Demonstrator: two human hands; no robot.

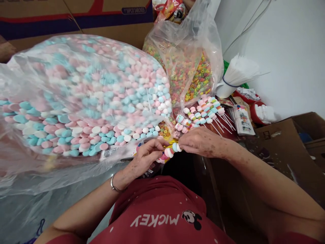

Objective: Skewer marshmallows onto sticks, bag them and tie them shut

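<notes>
My left hand (145, 156) and my right hand (200, 141) meet at the middle, both pinched on a short candy skewer (170, 151) strung with pink, white and blue sweets. The left fingers curl round its lower end, the right fingers grip its upper end. A silver bracelet sits on my left wrist. Just beyond my hands lies a pile of finished candy skewers (203, 113) with their white sticks pointing right.
A huge clear bag of pink, blue and white marshmallow sweets (81, 98) fills the left. A clear bag of coloured cereal rings (189, 73) stands behind the pile. A bundle of white sticks (235, 74) and small packets (242, 119) lie right; cardboard boxes (286, 142) beyond.
</notes>
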